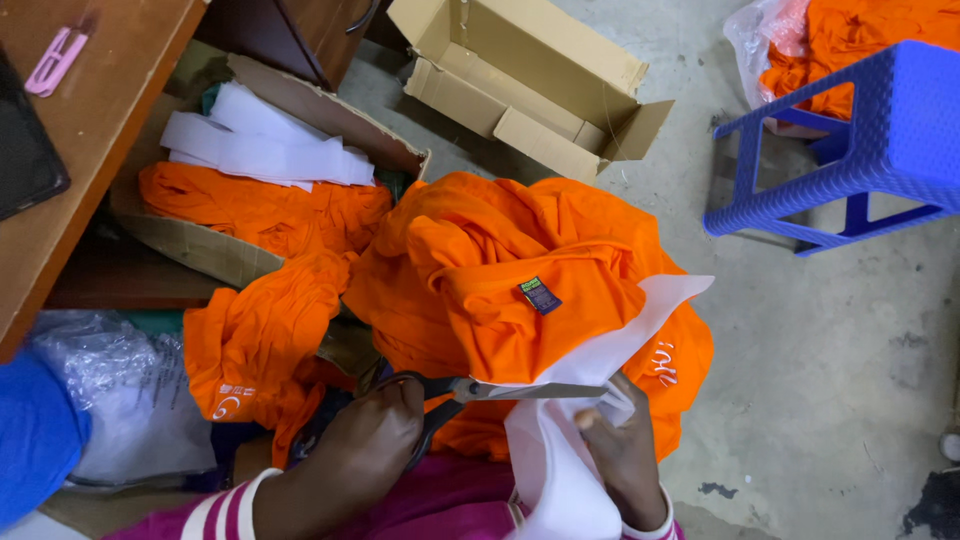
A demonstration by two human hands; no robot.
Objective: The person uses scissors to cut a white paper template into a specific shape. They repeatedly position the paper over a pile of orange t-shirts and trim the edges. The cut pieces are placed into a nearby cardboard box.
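Scissors [470, 392] lie across the lower middle of the view, black handles at 9 o'clock and blades pointing toward 3 o'clock. The left hand [360, 445] has its grip closed through the handles, fingers curled tight around them. The blades run along the edge of a white sheet [640, 335], which rises from the lap toward 1 o'clock and lies against an orange shirt [500, 270]. The right hand [625, 450] sits at 3 o'clock of the scissors, its grip pinched shut on the white sheet just below the blade tips. The orange shirt is bunched in a heap over the person's lap, with a small dark label [540, 296] sewn near its middle.

At 9 o'clock of the heap, more orange cloth [260, 340] spills out of a torn cardboard box [200, 250], which also holds folded white strips [260, 145] at its far end. An empty cardboard box [530, 85] stands open on the concrete floor [820, 350] at 12 o'clock. A blue plastic stool [860, 140] stands at 2 o'clock, with a plastic bag of orange cloth [830, 40] behind it. A wooden desk [90, 130] fills the 10 o'clock corner and carries a pink clip [55, 62].
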